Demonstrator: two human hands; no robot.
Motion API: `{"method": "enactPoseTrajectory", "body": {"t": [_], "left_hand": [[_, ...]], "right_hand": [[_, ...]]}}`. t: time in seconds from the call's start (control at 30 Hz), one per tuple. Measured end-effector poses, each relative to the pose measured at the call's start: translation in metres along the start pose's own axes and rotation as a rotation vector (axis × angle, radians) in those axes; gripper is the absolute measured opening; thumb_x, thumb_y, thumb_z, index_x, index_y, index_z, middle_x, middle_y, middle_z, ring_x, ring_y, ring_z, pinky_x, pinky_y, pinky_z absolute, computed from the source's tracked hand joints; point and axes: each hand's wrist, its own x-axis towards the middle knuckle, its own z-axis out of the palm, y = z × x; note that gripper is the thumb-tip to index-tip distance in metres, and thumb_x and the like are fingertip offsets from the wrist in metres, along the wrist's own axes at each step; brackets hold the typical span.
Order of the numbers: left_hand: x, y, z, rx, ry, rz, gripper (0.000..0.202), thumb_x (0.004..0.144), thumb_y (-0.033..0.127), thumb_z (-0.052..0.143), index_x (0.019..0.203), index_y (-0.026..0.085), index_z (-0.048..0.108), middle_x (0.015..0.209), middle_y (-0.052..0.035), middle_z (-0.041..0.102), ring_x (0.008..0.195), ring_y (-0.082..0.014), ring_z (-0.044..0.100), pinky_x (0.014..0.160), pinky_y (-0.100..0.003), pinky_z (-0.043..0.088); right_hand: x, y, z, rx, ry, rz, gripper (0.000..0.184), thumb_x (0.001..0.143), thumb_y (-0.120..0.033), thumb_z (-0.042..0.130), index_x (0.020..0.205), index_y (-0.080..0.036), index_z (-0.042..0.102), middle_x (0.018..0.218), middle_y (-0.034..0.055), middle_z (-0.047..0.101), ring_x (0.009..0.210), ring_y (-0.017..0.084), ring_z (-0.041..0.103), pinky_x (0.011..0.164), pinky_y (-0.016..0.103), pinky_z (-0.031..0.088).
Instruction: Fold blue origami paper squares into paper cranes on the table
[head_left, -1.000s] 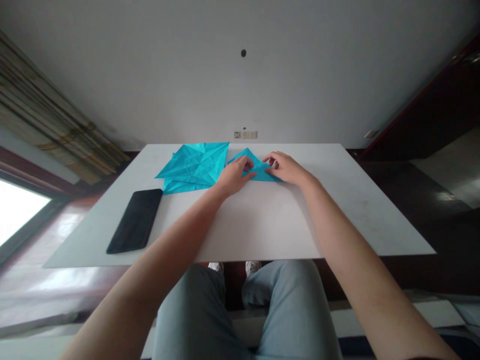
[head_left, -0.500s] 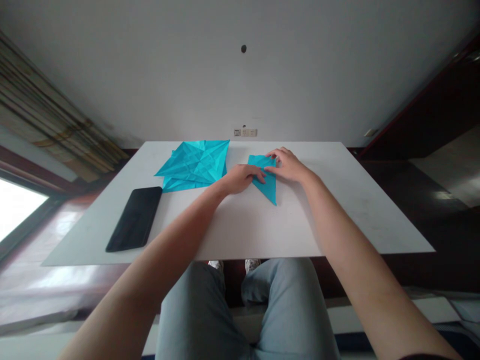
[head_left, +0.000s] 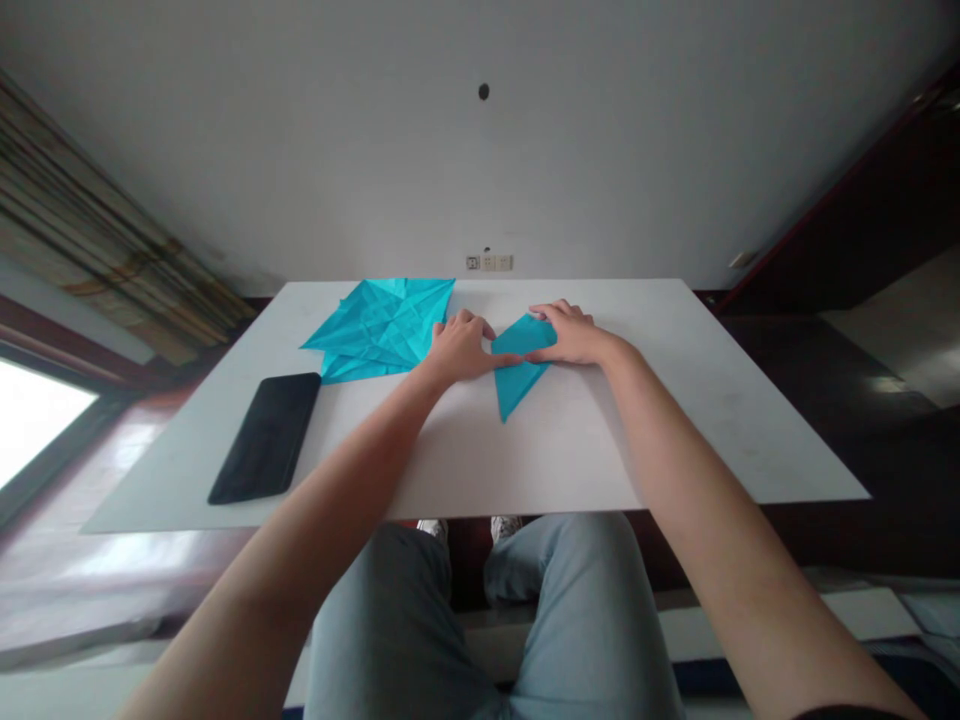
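Note:
A folded blue paper triangle (head_left: pixel 519 372) lies on the white table (head_left: pixel 525 450), its tip pointing toward me. My left hand (head_left: pixel 459 347) has its fingers curled, with the thumb tip pressed on the paper's left edge. My right hand (head_left: pixel 571 333) lies flat on the paper's upper right part, fingers stretched out. Both hands hold the piece down against the table.
A stack of creased blue paper sheets (head_left: pixel 382 325) lies at the far left of the table, just beside my left hand. A black phone (head_left: pixel 265 436) rests near the left front edge. My knees show below the table's near edge.
The blue piece has been turned on the table: its point first swung toward me, then shifted left. My left hand has moved a little left and my right hand has flattened on it.

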Motion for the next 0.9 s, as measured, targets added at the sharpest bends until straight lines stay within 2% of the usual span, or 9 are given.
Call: {"method": "enactPoseTrajectory", "body": {"t": [0.1,0.2,0.3,0.4,0.53,0.63,0.7,0.8,0.9], "left_hand": [[0.002,-0.003,-0.002,-0.017,-0.059,0.007,0.078,0.072,0.074,0.1,0.125,0.022,0.076,0.152,-0.0204,0.064,0.152,-0.0489,0.055,0.13,-0.064,0.038],[0.004,-0.007,-0.001,-0.098,-0.052,-0.018,0.074,0.065,0.067,0.106,0.113,0.023,0.072,0.138,-0.0176,0.071,0.141,-0.0462,0.063,0.124,-0.062,0.044],[0.007,-0.011,0.003,-0.312,-0.06,-0.023,0.069,0.067,0.049,0.108,0.115,0.024,0.066,0.108,-0.0084,0.076,0.108,-0.0334,0.073,0.103,-0.05,0.057],[0.011,-0.011,0.007,-0.574,-0.043,0.044,0.062,0.076,0.029,0.102,0.125,0.023,0.064,0.092,-0.0013,0.075,0.086,-0.0219,0.071,0.082,-0.035,0.057],[0.014,-0.006,0.002,-0.61,0.324,0.222,0.033,0.089,0.017,0.088,0.117,0.023,0.072,0.1,-0.0026,0.079,0.093,-0.019,0.072,0.087,-0.033,0.057],[0.011,0.0,-0.01,-0.466,0.622,0.346,0.012,0.097,0.014,0.076,0.106,0.023,0.076,0.107,-0.0048,0.08,0.102,-0.0215,0.072,0.098,-0.037,0.058],[0.006,0.002,-0.015,-0.354,0.702,0.37,0.017,0.098,0.01,0.07,0.105,0.024,0.078,0.112,-0.006,0.081,0.111,-0.0243,0.073,0.107,-0.041,0.056],[0.004,-0.001,-0.014,-0.194,0.618,0.325,0.03,0.095,0.005,0.064,0.105,0.026,0.083,0.118,-0.007,0.083,0.123,-0.029,0.073,0.118,-0.049,0.052],[0.007,-0.01,-0.004,-0.11,0.302,0.299,0.042,0.089,0.003,0.061,0.112,0.027,0.087,0.123,-0.0064,0.085,0.125,-0.0298,0.076,0.119,-0.048,0.054]], "right_hand": [[0.001,0.002,0.001,0.047,-0.001,-0.018,0.12,0.071,-0.067,0.101,0.174,-0.03,0.051,0.173,0.0207,0.051,0.159,0.053,0.05,0.133,0.07,0.038],[0.003,0.005,0.002,0.14,0.023,-0.037,0.119,0.07,-0.065,0.103,0.172,-0.029,0.052,0.174,0.0212,0.053,0.159,0.052,0.052,0.134,0.069,0.04],[0.007,0.012,0.003,0.372,0.105,0.015,0.106,0.079,-0.059,0.098,0.17,-0.025,0.054,0.164,0.0225,0.064,0.145,0.045,0.066,0.124,0.063,0.054],[0.011,0.019,-0.001,0.616,0.198,0.012,0.081,0.083,-0.054,0.096,0.151,-0.02,0.068,0.143,0.0206,0.076,0.124,0.038,0.076,0.11,0.055,0.062],[0.011,0.017,-0.015,0.791,0.343,-0.169,0.05,0.083,-0.064,0.094,0.108,-0.025,0.077,0.109,0.0075,0.08,0.108,0.03,0.075,0.095,0.045,0.063],[0.005,0.008,-0.028,0.789,0.556,-0.256,0.047,0.084,-0.069,0.093,0.096,-0.028,0.074,0.098,0.0017,0.075,0.107,0.027,0.073,0.099,0.043,0.059],[-0.001,0.004,-0.035,0.788,0.612,-0.317,0.044,0.084,-0.068,0.093,0.094,-0.029,0.075,0.099,0.0011,0.075,0.108,0.027,0.072,0.105,0.045,0.057],[-0.009,0.004,-0.041,0.731,0.466,-0.369,0.037,0.081,-0.061,0.094,0.09,-0.028,0.078,0.1,0.0021,0.079,0.106,0.027,0.073,0.108,0.046,0.054],[-0.013,0.009,-0.038,0.534,0.072,-0.272,0.033,0.071,-0.053,0.096,0.087,-0.027,0.084,0.097,0.0036,0.082,0.101,0.029,0.073,0.1,0.044,0.054]]}}
